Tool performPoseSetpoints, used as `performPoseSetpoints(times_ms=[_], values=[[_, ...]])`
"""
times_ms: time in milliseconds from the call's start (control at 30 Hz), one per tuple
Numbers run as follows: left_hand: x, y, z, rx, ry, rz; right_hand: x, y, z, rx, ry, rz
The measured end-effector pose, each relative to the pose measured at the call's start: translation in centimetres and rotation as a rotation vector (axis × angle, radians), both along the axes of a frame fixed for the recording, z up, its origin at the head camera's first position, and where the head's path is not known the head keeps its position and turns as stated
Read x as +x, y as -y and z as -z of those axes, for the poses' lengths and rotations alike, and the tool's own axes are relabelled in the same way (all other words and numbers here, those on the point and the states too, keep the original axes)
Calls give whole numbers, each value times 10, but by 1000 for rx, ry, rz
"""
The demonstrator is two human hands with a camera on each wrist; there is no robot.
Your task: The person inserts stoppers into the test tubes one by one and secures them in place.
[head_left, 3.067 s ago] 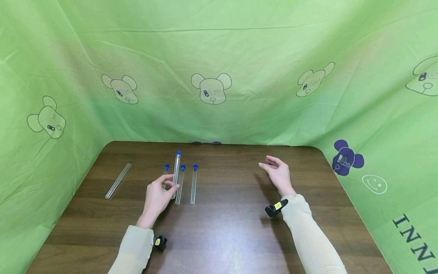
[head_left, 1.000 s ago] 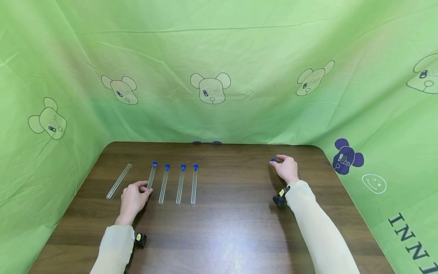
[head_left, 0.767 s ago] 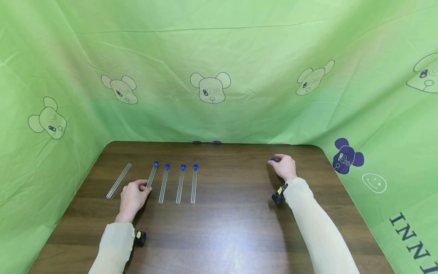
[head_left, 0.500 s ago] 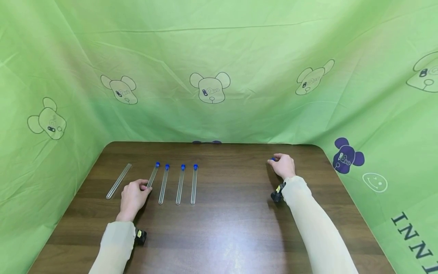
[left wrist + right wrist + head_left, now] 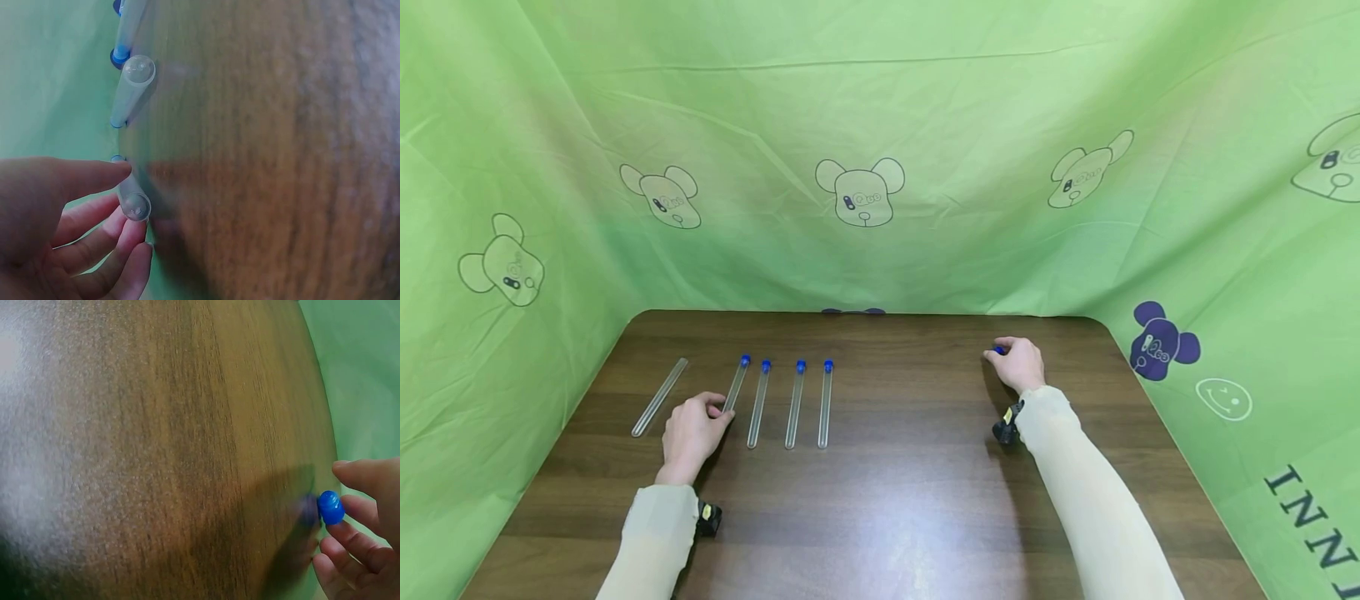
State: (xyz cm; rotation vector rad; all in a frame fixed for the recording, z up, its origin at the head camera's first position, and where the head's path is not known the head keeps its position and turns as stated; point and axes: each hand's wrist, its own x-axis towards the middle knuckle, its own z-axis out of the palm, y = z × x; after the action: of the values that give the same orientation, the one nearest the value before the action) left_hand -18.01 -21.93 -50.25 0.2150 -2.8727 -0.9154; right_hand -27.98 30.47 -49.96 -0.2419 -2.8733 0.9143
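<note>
My left hand (image 5: 691, 429) pinches the leftmost capped tube (image 5: 735, 385) near the worktop's (image 5: 910, 492) left edge, my right hand (image 5: 1019, 364) holds a blue cap (image 5: 330, 507); round glass could roll away.

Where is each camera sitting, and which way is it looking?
Head view: worn on the head, looking forward and down at the table, the row of tubes and the green cloth; both sleeved arms show, left hand and right hand.
Left wrist view: on the left wrist, looking along the fingers pinching the capped tube.
Right wrist view: on the right wrist, looking at the fingertips around the blue cap.
Shared: head and left wrist views both show that tube; head and right wrist views share the cap.
</note>
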Motion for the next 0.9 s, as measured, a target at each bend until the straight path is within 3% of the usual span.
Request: performPoseSetpoints(times_ms=[433, 900], values=[[-1, 1, 0, -4, 3, -5, 2, 4, -1, 29, -21, -46], [-1, 4, 2, -13, -7, 0, 4, 0, -2, 54, 48, -56]])
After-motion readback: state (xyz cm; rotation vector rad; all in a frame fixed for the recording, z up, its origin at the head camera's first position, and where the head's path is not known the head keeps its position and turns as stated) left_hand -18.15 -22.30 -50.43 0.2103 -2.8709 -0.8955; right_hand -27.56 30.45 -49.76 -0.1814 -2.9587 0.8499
